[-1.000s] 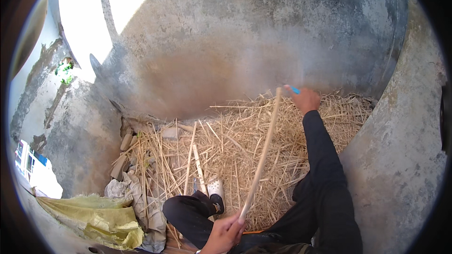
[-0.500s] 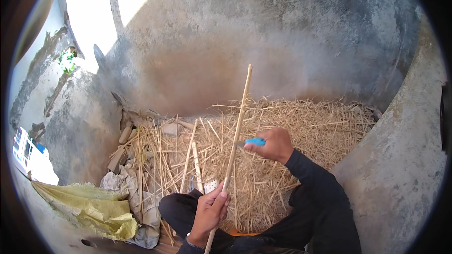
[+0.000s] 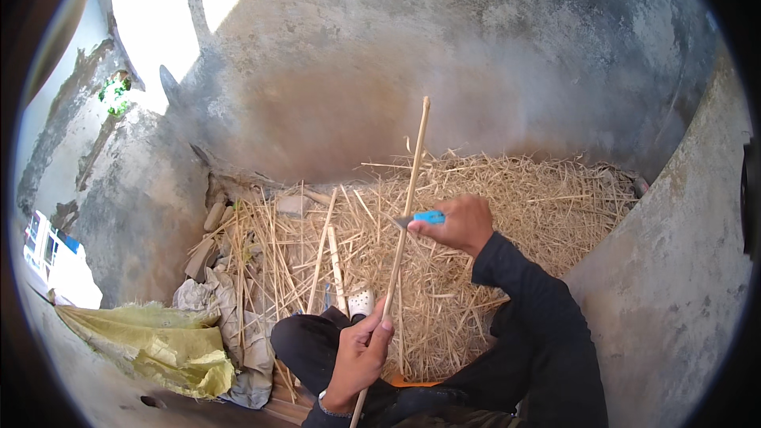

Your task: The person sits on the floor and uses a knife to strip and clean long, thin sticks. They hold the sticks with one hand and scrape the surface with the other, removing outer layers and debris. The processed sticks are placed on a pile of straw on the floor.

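My left hand (image 3: 361, 357) is closed round the lower part of a long pale wooden stick (image 3: 413, 178), which stands up at a slight tilt to the right. In my right hand (image 3: 461, 224) is a knife (image 3: 429, 217) with a blue handle. Its blade lies against the stick near the middle of the stick's length. A thin curled shaving (image 3: 408, 144) shows beside the stick's upper part. My left fingers hide the stick where they wrap it.
A deep heap of wood shavings (image 3: 523, 198) covers the floor ahead. Loose thin sticks (image 3: 273, 261) lie to the left, near a yellow sack (image 3: 151, 349) and a grey cloth (image 3: 250, 357). A concrete wall (image 3: 476, 55) rises behind, and another slopes up at the right.
The knife has moved up along the stick with my right hand, and its blade now crosses the stick. A curled shaving now shows near the top. My left hand keeps its hold.
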`<move>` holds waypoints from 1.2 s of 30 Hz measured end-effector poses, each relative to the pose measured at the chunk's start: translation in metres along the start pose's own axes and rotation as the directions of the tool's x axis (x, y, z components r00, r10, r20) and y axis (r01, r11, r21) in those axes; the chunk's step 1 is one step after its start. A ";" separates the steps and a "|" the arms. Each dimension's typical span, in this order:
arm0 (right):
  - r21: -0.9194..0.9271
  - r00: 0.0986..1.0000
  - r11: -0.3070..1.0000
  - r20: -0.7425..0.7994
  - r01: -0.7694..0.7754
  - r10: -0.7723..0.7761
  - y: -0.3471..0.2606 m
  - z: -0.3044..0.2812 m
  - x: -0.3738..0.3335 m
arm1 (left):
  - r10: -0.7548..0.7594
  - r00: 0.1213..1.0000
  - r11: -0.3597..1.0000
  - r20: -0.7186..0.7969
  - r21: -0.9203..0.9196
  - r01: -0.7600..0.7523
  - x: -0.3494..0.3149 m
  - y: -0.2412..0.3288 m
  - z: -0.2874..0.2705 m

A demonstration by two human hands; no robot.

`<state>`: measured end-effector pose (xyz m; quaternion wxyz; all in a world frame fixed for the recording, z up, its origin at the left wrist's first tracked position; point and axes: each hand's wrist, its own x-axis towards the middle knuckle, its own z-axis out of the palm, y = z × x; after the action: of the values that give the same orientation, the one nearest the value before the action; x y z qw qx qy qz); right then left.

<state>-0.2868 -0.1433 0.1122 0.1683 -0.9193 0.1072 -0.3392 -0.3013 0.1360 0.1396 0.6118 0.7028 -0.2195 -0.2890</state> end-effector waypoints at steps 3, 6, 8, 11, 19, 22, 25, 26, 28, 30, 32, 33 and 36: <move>0.057 0.991 0.992 0.067 0.110 -0.114 -0.013 -0.002 -0.016 | -0.008 1.000 1.000 0.006 0.007 0.008 0.001 0.003 -0.001; 0.093 0.975 0.972 0.031 0.217 -0.221 -0.033 -0.002 -0.021 | 0.006 1.000 1.000 -0.021 0.021 -0.006 -0.003 0.009 -0.002; -0.025 0.990 0.990 0.003 0.138 -0.138 -0.005 0.006 -0.013 | 0.020 1.000 0.999 -0.003 0.026 -0.020 -0.001 0.006 0.000; -0.001 1.000 1.000 0.015 -0.022 0.022 0.013 0.004 -0.008 | 0.043 0.999 0.997 0.000 0.069 -0.043 -0.006 0.007 0.002; -0.021 0.997 1.000 -0.073 0.016 -0.017 0.024 -0.003 0.003 | 0.030 0.999 0.997 0.040 0.076 -0.033 -0.019 0.011 0.008; -0.051 0.996 0.997 -0.077 -0.057 0.053 0.031 -0.007 0.007 | 0.060 0.998 0.986 0.028 0.152 -0.064 -0.023 0.013 0.007; 0.009 0.999 1.000 -0.046 0.003 -0.003 0.018 -0.004 -0.005 | 0.043 0.998 0.993 0.035 0.108 -0.046 -0.023 0.011 0.004; 0.050 0.998 0.998 -0.044 0.037 -0.035 0.010 -0.002 -0.010 | 0.039 0.999 0.994 0.034 0.102 -0.043 -0.023 0.011 0.003; 0.008 1.000 1.000 -0.025 0.002 -0.002 0.007 -0.005 -0.011 | 0.017 0.999 0.994 0.045 0.105 -0.021 -0.027 0.007 0.003; -0.060 0.995 0.995 -0.064 -0.077 0.073 0.034 -0.001 0.004 | -0.019 0.998 0.996 0.060 0.090 0.014 -0.033 0.005 0.003; -0.049 0.985 0.989 -0.108 -0.142 0.136 0.051 -0.003 0.013 | -0.036 0.996 0.998 0.085 0.048 0.032 -0.035 0.010 0.008; -0.070 0.984 0.987 -0.114 -0.147 0.139 0.055 -0.007 0.016 | -0.019 0.995 0.998 0.093 0.059 0.013 -0.036 0.008 0.008; -0.119 0.976 0.979 -0.165 -0.163 0.142 0.074 -0.001 0.025 | 0.010 0.994 0.997 0.111 0.080 -0.019 -0.039 0.004 0.008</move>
<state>-0.2751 -0.2196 0.0989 0.1238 -0.8881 0.2126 -0.3883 -0.3358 0.1555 0.1481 0.5717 0.7084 -0.2699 -0.3139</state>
